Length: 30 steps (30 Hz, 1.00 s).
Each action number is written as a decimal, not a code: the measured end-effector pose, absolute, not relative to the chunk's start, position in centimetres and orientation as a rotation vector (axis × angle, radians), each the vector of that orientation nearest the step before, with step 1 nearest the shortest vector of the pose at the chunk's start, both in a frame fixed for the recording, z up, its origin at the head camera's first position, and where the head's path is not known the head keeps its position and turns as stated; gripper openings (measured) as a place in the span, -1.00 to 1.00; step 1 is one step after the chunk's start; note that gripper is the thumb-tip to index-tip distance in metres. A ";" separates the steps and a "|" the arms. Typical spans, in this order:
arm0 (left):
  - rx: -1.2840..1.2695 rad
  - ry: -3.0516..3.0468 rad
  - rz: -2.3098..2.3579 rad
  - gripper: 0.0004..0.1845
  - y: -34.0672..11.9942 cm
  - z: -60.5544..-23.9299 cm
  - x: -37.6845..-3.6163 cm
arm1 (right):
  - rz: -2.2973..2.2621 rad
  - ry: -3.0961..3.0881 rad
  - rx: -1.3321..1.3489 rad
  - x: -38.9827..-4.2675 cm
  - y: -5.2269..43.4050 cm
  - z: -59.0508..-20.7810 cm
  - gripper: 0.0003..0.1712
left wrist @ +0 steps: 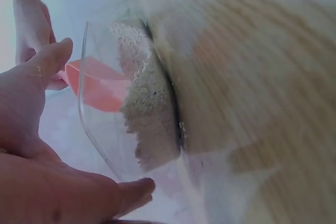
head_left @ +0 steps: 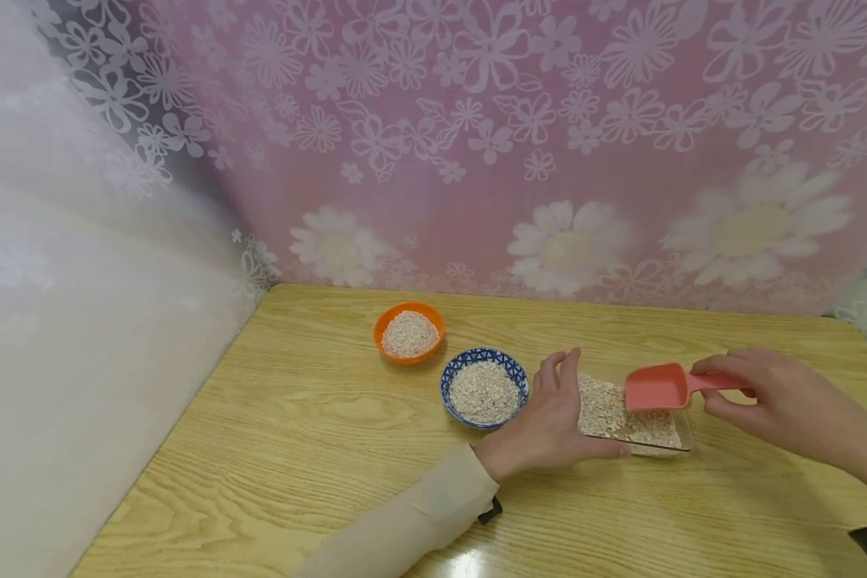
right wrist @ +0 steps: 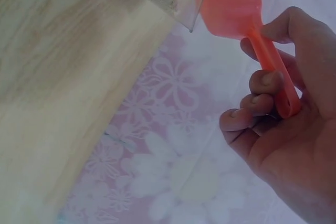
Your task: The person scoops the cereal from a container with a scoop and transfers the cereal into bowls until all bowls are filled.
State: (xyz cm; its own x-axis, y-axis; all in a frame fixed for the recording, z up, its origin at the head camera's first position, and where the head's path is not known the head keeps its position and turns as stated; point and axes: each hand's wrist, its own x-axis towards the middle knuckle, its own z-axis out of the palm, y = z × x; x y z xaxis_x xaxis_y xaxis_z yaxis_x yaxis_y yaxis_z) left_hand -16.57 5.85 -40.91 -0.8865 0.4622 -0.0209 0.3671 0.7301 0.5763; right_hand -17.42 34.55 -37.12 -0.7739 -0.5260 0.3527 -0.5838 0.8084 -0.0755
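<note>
Two round bowls point(head_left: 408, 331) point(head_left: 484, 388) sitting there, one clear tray point(head_left: 682, 437), one pink scoop point(head_left: 657, 387), two hands point(head_left: 549, 421) point(head_left: 773, 401) showing

Your left hand point(head_left: 549, 421) hides the near-left wall of the clear box point(head_left: 682, 433). The scoop point(head_left: 657, 387) covers some oats point(head_left: 607, 409) behind it, so you cannot tell what its bowl carries. Both wrist views are blurred, cutting the box off.
</note>
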 end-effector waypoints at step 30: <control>0.437 2.649 0.838 0.47 6.7 -41.6 -17.5 | 0.672 -2.566 1.014 -18.5 32.6 -41.6 -0.45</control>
State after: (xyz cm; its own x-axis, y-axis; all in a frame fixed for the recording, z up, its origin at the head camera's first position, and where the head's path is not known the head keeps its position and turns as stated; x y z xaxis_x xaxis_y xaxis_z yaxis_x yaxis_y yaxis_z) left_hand -17.50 6.74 -41.65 -0.8993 0.3810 -0.2146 0.1883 0.7803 0.5963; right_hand -18.51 32.61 -41.59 -0.7056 -0.5606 0.4334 -0.7010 0.6415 -0.3117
